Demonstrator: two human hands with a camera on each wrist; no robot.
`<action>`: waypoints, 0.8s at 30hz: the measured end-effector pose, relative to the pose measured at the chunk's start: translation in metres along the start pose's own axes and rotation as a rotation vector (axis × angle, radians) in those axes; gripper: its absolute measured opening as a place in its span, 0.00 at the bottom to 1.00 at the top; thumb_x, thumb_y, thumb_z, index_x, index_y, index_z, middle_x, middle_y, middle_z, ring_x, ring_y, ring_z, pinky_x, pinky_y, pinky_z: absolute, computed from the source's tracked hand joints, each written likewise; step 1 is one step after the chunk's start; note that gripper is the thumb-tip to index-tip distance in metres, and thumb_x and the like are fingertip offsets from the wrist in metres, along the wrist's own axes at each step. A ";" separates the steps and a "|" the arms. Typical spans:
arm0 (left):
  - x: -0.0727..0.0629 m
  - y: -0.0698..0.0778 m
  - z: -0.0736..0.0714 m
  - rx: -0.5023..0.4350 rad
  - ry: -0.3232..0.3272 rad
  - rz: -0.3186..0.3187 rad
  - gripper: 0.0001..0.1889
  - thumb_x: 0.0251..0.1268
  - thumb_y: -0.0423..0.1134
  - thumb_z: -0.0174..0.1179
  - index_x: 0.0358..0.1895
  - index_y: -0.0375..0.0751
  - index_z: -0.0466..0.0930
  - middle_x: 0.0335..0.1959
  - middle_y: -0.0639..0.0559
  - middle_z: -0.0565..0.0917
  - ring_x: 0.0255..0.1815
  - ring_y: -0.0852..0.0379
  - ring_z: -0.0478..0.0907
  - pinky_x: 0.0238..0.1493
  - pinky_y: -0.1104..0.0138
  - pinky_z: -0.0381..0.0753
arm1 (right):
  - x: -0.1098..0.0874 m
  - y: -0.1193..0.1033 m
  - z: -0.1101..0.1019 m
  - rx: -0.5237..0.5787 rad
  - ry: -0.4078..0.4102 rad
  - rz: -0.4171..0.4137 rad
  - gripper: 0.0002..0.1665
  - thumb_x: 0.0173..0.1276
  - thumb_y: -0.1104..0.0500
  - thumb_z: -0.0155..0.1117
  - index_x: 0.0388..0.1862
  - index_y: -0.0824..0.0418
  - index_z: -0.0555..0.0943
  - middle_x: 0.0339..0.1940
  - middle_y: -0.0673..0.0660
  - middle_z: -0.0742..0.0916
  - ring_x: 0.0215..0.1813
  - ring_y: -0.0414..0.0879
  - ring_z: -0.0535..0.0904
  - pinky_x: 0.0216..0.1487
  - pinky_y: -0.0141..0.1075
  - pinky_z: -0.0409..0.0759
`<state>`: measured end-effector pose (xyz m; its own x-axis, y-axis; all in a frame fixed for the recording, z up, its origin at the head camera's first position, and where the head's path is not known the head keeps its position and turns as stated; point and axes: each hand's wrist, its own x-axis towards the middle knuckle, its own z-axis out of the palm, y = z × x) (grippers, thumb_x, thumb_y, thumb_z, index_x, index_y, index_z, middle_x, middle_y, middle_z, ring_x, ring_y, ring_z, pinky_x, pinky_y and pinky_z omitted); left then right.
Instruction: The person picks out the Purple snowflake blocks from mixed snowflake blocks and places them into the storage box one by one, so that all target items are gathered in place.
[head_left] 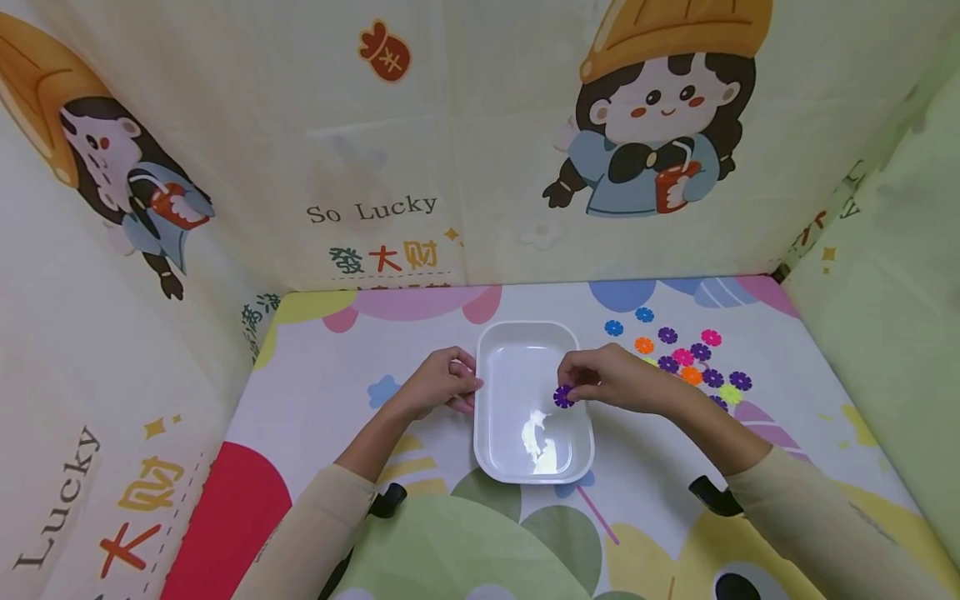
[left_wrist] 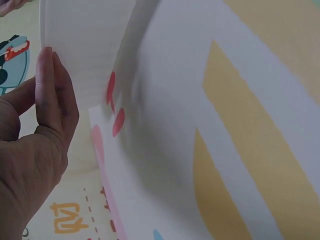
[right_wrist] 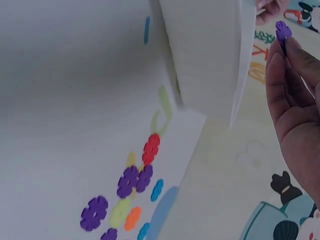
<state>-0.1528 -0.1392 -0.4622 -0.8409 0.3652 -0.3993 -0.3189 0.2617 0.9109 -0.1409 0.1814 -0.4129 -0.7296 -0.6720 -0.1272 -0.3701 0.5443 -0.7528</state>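
A white rectangular tray [head_left: 517, 454] lies on the table in front of the person. At its left rim is the left hand [head_left: 442, 383], thumb and fingertips pinching the edge; in the left wrist view the fingers [left_wrist: 47, 95] lie along the outer wall. Over the right part of the tray, the right hand [head_left: 618, 379] pinches a purple flower-shaped plastic disc [head_left: 563, 396] between thumb and fingers. That disc stands up from the fingertips in the right wrist view. Its height above the tray floor is hard to judge. No discs show on the tray floor.
Right of the tray lie several loose flower-shaped discs in purple [head_left: 740, 381], pink [head_left: 711, 337], orange [head_left: 644, 345], blue [head_left: 614, 328] and yellow [head_left: 730, 394]. The right forearm hides some. A patterned cloth [head_left: 337, 358] covers the table, with printed fabric walls [head_left: 495, 167] around it.
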 end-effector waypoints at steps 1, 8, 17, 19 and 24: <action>0.000 -0.001 0.000 0.002 -0.002 0.001 0.15 0.68 0.26 0.65 0.53 0.29 0.71 0.31 0.44 0.83 0.22 0.54 0.86 0.33 0.50 0.94 | 0.003 -0.001 0.002 -0.001 -0.009 -0.003 0.11 0.67 0.61 0.75 0.44 0.48 0.84 0.40 0.44 0.89 0.42 0.39 0.86 0.47 0.30 0.91; 0.000 0.001 -0.001 0.012 -0.005 -0.005 0.16 0.69 0.27 0.65 0.54 0.29 0.71 0.31 0.43 0.83 0.22 0.53 0.86 0.32 0.53 0.94 | 0.023 -0.006 0.015 0.009 -0.083 -0.024 0.10 0.67 0.61 0.75 0.42 0.49 0.83 0.37 0.44 0.88 0.40 0.40 0.84 0.46 0.29 0.91; 0.000 0.002 -0.002 0.020 -0.001 -0.011 0.16 0.69 0.27 0.65 0.54 0.30 0.71 0.32 0.42 0.84 0.23 0.53 0.87 0.32 0.54 0.94 | 0.047 -0.009 0.037 0.012 -0.143 -0.027 0.09 0.67 0.61 0.75 0.41 0.51 0.83 0.34 0.44 0.87 0.37 0.40 0.82 0.44 0.27 0.89; 0.000 0.001 -0.002 0.016 -0.005 -0.009 0.16 0.69 0.27 0.64 0.54 0.30 0.70 0.32 0.42 0.84 0.23 0.54 0.87 0.31 0.54 0.94 | 0.051 -0.010 0.041 0.001 -0.156 -0.023 0.09 0.67 0.62 0.75 0.41 0.52 0.83 0.33 0.44 0.87 0.37 0.39 0.81 0.43 0.27 0.88; 0.001 0.000 -0.002 0.013 -0.014 0.001 0.16 0.70 0.26 0.64 0.55 0.29 0.70 0.32 0.42 0.84 0.23 0.54 0.87 0.32 0.53 0.94 | 0.058 -0.013 0.049 -0.023 -0.192 -0.040 0.09 0.66 0.64 0.75 0.39 0.54 0.83 0.32 0.45 0.86 0.36 0.39 0.80 0.43 0.27 0.87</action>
<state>-0.1543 -0.1406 -0.4622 -0.8346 0.3783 -0.4004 -0.3125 0.2734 0.9097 -0.1502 0.1112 -0.4421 -0.5914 -0.7758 -0.2198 -0.4115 0.5248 -0.7452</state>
